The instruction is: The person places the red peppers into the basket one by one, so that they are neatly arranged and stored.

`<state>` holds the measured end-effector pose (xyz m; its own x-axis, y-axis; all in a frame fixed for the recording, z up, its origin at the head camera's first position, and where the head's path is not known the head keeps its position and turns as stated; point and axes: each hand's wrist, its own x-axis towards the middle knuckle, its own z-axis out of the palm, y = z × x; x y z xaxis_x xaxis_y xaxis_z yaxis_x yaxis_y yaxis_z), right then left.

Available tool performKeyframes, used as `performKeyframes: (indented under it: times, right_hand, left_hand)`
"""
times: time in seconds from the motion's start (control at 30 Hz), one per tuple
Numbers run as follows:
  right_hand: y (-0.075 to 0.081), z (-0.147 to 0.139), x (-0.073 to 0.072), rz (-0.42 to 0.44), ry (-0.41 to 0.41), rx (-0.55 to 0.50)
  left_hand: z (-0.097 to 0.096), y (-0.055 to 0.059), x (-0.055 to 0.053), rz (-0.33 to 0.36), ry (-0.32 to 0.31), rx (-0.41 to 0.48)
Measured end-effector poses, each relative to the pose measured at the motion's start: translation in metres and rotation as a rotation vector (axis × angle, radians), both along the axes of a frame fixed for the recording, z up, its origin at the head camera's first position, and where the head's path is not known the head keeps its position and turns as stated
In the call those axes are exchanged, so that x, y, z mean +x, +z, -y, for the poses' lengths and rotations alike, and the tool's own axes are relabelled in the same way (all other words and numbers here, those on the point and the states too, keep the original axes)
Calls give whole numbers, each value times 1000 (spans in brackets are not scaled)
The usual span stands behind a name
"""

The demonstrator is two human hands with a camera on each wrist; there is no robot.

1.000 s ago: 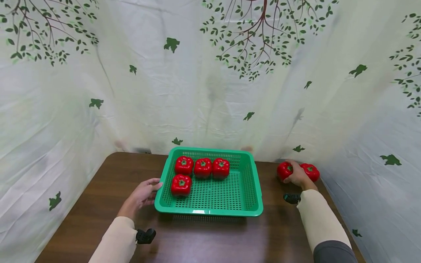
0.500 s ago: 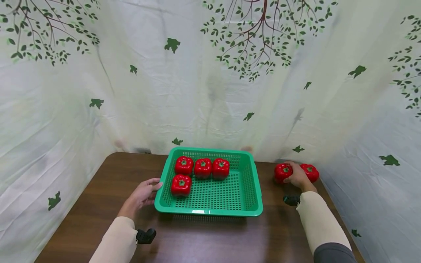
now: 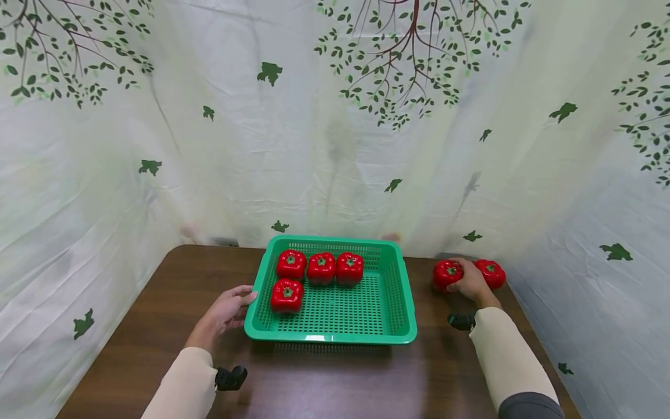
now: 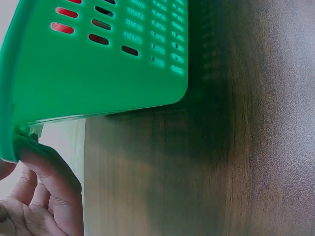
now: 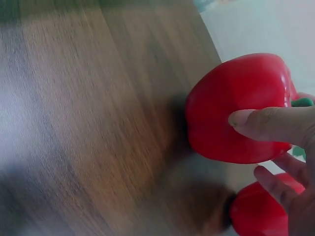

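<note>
At the table's back right, my right hand (image 3: 471,281) grips a glossy red bell pepper (image 3: 446,275). In the right wrist view the thumb presses the side of this bell pepper (image 5: 236,110), with the other fingers partly hidden behind it. Just right of the hand a second red bell pepper (image 3: 491,274) rests on the table. My left hand (image 3: 228,309) holds the left rim of a green plastic basket (image 3: 335,337); in the left wrist view its fingers (image 4: 47,167) hook under the rim. Several red bell peppers (image 3: 287,296) sit inside the basket, toward its left and back.
The brown wooden table (image 3: 335,384) carries the basket near its back edge. A whitish cloth (image 3: 293,145) printed with leaves and branches hangs behind it and along both sides. Bare wood (image 3: 424,314) lies between the basket and the right hand.
My right hand has shifted slightly left with the held bell pepper, widening its distance from the second one. My left hand and the basket stay in place; the head view has turned a little.
</note>
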<state>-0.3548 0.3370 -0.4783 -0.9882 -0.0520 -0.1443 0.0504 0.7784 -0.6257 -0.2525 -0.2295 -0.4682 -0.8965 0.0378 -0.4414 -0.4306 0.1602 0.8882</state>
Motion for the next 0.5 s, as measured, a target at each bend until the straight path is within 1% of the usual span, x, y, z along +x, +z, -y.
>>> performKeyframes:
  times: [0.13, 0.37, 0.5]
  right_hand:
    - [3, 5, 2, -46, 17, 2]
    - [10, 12, 7, -90, 21, -14]
    - [16, 16, 10, -109, 19, -41]
  left_hand:
    - [-1, -1, 0, -5, 4, 17]
    - [-2, -2, 1, -6, 0, 8]
    - [-3, -1, 1, -8, 4, 0]
